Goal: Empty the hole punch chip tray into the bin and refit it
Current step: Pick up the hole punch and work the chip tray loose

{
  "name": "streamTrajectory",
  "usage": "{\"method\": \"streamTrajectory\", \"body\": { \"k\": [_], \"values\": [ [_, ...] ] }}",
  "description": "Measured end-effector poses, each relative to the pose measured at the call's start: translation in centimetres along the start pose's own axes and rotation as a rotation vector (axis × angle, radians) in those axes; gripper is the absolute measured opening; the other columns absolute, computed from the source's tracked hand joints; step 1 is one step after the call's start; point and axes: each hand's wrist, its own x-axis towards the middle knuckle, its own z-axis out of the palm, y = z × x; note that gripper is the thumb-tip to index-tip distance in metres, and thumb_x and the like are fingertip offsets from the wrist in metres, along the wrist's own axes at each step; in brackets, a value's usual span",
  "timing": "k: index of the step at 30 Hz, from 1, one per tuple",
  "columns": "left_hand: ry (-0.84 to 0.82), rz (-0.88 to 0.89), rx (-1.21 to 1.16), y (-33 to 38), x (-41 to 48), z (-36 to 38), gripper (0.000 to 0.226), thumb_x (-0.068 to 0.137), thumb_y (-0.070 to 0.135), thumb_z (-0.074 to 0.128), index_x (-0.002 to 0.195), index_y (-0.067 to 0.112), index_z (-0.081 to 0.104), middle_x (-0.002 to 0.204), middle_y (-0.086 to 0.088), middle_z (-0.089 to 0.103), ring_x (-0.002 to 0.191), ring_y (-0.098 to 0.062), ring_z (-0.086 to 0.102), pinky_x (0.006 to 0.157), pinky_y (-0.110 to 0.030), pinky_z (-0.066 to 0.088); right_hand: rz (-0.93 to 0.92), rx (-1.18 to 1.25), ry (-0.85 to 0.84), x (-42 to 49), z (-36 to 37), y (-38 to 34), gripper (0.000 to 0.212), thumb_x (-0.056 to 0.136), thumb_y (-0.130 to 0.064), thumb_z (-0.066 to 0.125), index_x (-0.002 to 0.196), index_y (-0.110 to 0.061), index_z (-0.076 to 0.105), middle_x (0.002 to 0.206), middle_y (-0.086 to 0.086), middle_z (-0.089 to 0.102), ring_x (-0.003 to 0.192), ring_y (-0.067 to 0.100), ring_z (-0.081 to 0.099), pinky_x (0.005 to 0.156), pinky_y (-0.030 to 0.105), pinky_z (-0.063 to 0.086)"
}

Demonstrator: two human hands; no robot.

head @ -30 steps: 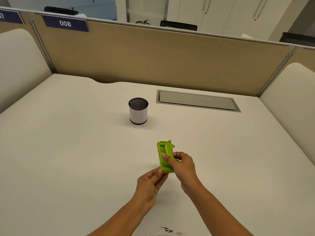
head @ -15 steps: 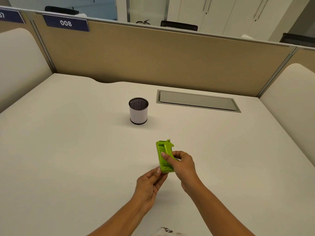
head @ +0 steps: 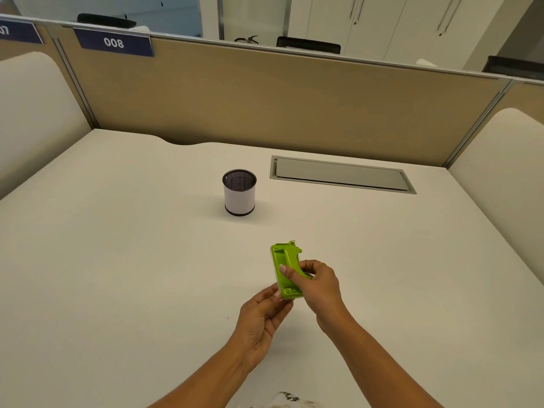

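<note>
Green hole punch (head: pixel 285 260): held in both hands over the desk (head: pixel 117 260), low in the middle of the view. Long axis pointing away from the body, far end leaning slightly left. Turned so that a recessed green face looks upward, with a raised rib down its length and a small metal loop at the far end.

Right hand (head: pixel 319 285): wrapped round the punch's right side, thumb (head: pixel 290 273) laid across the upper face, fingers curled behind it in a firm hold. Ring (head: pixel 321 264) on one finger.

Left hand (head: pixel 262 319): palm up, just below and to the left, fingertips and thumb pinching the near left corner of the punch.

Farther out and to the left, well apart from the hands: bin (head: pixel 239 198), a small round mesh cup with a dark rim and a white band round its wall, upright on the desk, mouth open. Contents too dark to tell.

Right of the bin, near but not touching: grey cable hatch (head: pixel 341 175) set flush into the desk top, flap lying flat.

Behind both: tan partition (head: pixel 294 98) along the desk's far edge, with a blue label (head: pixel 113 42) reading 008 at upper left. Cream side panels (head: pixel 29 107) at left and right.

At the bottom edge: a scrap of patterned cloth (head: pixel 290 398), mostly cut off.
</note>
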Motion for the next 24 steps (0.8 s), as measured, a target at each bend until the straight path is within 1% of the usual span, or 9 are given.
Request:
{"method": "streamTrajectory", "body": {
  "k": [3,7,9,10,12,16,20,22,24],
  "values": [
    [-0.052,0.004,-0.002,0.4,0.1,0.3,0.019,0.089,0.008,0.052,0.099,0.005,0.067,0.089,-0.012,0.076,0.078,-0.021,0.074,0.065,-0.029,0.061,0.02,0.003,0.002,-0.4,0.1,0.2,0.042,0.068,-0.037,0.078,0.097,-0.012,0.062,0.094,-0.002,0.065,0.092,0.018,0.063,0.087,0.036,0.053],
    [-0.067,-0.039,0.118,1.3,0.5,0.9,0.027,0.089,0.032,0.051,0.103,0.016,0.068,0.096,-0.005,0.076,0.081,-0.018,0.073,0.066,-0.035,0.059,0.014,-0.016,-0.011,-0.9,0.4,0.5,0.036,0.065,-0.036,0.08,0.089,-0.018,0.062,0.089,-0.004,0.066,0.089,0.016,0.064,0.081,0.032,0.053],
    [-0.046,-0.072,0.221,1.9,0.8,1.3,0.028,0.087,0.04,0.053,0.099,0.02,0.069,0.093,-0.001,0.076,0.087,-0.019,0.07,0.069,-0.038,0.058,0.006,-0.055,-0.01,-1.1,0.6,0.6,0.037,0.064,-0.037,0.081,0.09,-0.019,0.062,0.091,-0.003,0.067,0.09,0.016,0.064,0.082,0.033,0.055],
    [-0.031,-0.084,0.264,2.2,0.9,1.5,0.026,0.085,0.042,0.055,0.096,0.022,0.069,0.087,0.001,0.076,0.089,-0.019,0.067,0.068,-0.038,0.057,0.002,-0.074,-0.009,-1.2,0.7,0.6,0.038,0.063,-0.038,0.081,0.091,-0.019,0.062,0.093,-0.002,0.068,0.091,0.016,0.064,0.083,0.035,0.055],
    [-0.001,-0.096,0.335,2.9,1.2,1.9,0.022,0.081,0.041,0.061,0.09,0.023,0.069,0.075,0.003,0.076,0.088,-0.018,0.065,0.063,-0.034,0.056,-0.012,-0.104,-0.009,-1.3,0.9,0.6,0.041,0.063,-0.038,0.081,0.094,-0.018,0.063,0.096,-0.001,0.068,0.092,0.017,0.065,0.083,0.035,0.055],
    [0.05,-0.098,0.397,3.7,1.9,2.6,0.022,0.074,0.032,0.071,0.092,0.02,0.066,0.08,-0.003,0.069,0.078,-0.018,0.064,0.06,-0.029,0.051,-0.061,-0.184,-0.008,-1.7,1.4,0.7,0.043,0.066,-0.038,0.079,0.101,-0.018,0.063,0.095,-0.006,0.065,0.091,0.014,0.062,0.079,0.026,0.052],
    [0.084,-0.069,0.409,3.6,2.3,2.4,0.012,0.075,0.021,0.069,0.086,0.019,0.063,0.058,0.001,0.069,0.05,-0.013,0.066,0.048,-0.021,0.048,-0.104,-0.227,-0.005,-2.3,1.7,0.7,0.033,0.07,-0.035,0.075,0.097,-0.02,0.062,0.092,-0.009,0.062,0.085,0.011,0.06,0.073,0.02,0.048],
    [0.098,-0.06,0.409,3.4,2.5,2.2,0.008,0.077,0.021,0.067,0.082,0.018,0.062,0.053,0.002,0.068,0.044,-0.012,0.065,0.042,-0.02,0.048,-0.12,-0.236,-0.011,-2.6,1.8,0.7,0.031,0.071,-0.034,0.074,0.095,-0.021,0.06,0.092,-0.009,0.061,0.084,0.01,0.059,0.07,0.017,0.045],
    [0.102,-0.049,0.409,3.3,2.6,2.2,0.005,0.078,0.02,0.065,0.081,0.018,0.062,0.05,0.003,0.067,0.042,-0.011,0.065,0.038,-0.019,0.046,-0.123,-0.249,-0.013,-2.8,1.8,0.6,0.033,0.072,-0.035,0.073,0.098,-0.02,0.06,0.096,-0.007,0.062,0.088,0.011,0.059,0.073,0.019,0.046]
  ]
}}
